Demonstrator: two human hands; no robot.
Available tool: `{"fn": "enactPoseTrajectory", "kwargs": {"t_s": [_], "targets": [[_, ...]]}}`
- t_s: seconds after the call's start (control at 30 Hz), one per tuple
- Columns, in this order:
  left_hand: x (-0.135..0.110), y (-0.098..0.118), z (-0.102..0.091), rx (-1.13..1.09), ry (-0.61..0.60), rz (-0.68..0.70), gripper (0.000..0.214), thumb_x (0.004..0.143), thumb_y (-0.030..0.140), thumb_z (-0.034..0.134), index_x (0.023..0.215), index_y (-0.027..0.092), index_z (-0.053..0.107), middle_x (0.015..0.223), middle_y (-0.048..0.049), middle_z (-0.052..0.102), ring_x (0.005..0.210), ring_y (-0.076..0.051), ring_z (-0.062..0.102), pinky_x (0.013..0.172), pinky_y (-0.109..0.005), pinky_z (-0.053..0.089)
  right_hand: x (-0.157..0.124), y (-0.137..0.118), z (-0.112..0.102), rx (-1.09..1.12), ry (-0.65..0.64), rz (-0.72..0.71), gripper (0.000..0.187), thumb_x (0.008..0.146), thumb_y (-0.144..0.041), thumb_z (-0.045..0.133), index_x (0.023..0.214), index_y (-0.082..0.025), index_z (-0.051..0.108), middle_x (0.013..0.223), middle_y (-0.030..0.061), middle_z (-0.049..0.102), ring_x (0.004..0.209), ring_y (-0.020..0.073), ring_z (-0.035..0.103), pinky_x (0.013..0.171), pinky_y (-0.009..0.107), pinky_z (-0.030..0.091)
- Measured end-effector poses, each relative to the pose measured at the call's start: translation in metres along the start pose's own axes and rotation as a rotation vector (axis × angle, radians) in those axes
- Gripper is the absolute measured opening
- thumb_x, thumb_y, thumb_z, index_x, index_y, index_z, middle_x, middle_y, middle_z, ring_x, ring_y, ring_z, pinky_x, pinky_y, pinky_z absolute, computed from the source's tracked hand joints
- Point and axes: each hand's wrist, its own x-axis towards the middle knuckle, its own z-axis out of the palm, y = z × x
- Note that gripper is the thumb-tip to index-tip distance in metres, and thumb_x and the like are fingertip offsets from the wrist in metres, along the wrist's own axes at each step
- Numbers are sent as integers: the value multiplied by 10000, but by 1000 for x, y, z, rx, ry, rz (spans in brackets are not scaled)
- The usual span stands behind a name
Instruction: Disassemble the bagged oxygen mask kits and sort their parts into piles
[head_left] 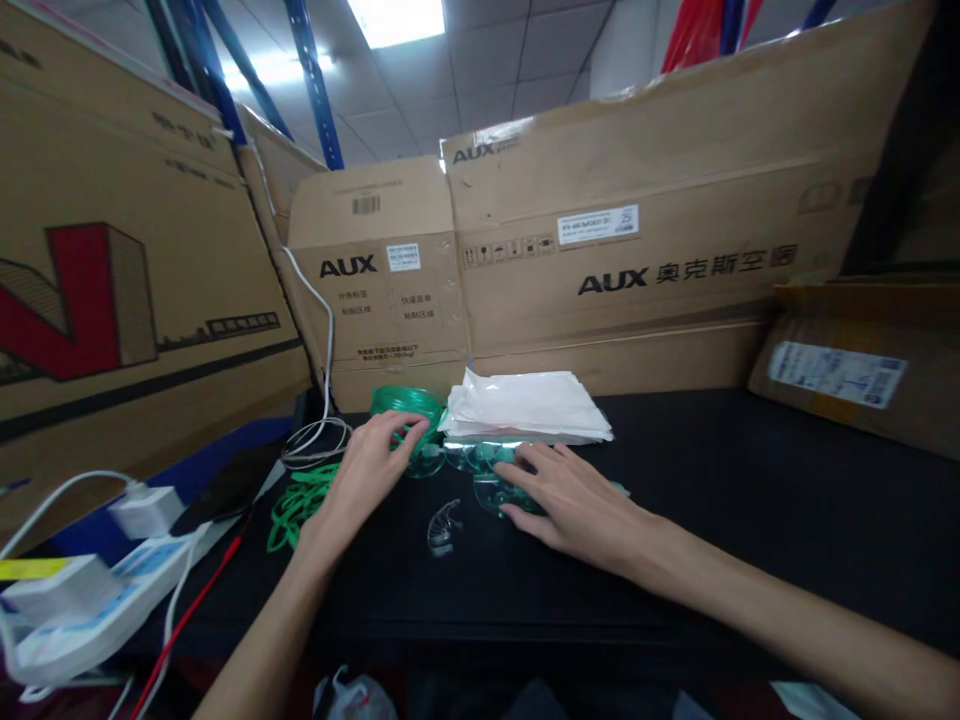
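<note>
My left hand (382, 448) is at a coil of clear green tubing (409, 400), its thumb and fingers curled together against the coil; the exact grip is partly hidden. Spread over clear green plastic masks (491, 495), my right hand (566, 495) has its thumb and fingers apart, with fingertips touching the plastic. The masks lie in front of a stack of white paper-like sheets or bags (525, 400). Green elastic cord (300, 505) lies bunched left of my left wrist. Between my hands, a small clear plastic piece (442, 528) rests on the black table (675, 450).
Cardboard panels (525, 300) wall in the back and left. A brown box (847, 365) stands at right. On the left are a white power strip (112, 600) with plugs, a red cable (199, 600) and white cables (326, 320).
</note>
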Motion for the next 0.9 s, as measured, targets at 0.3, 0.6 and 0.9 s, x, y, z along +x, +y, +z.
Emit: {"fn": "enactPoseTrajectory", "kwargs": {"t_s": [0.3,0.6,0.9], "targets": [[-16,-30,15,164,-220,40,274,987,315,570,1198,203,703,1197,-85,713,1144,-296,620,1020,-448,464,29,-7,20,-57,68,-78,267,971,-341,606,1165,-161,642,1095,144,644,1030,309,630,889,468,534],[-21,-24,24,93,-159,125,255,962,242,591,1213,222,633,1181,-79,649,1119,-269,599,1004,-454,491,50,-15,25,-27,109,-124,251,971,-318,609,1155,-149,627,1120,162,627,1069,314,595,925,479,501],[-26,-31,25,33,-228,126,324,992,310,572,1314,276,576,1265,-60,640,1177,-258,610,1036,-446,476,40,-9,16,-4,158,24,432,982,-458,585,1290,-157,608,1246,189,618,1145,348,571,956,518,488]]}}
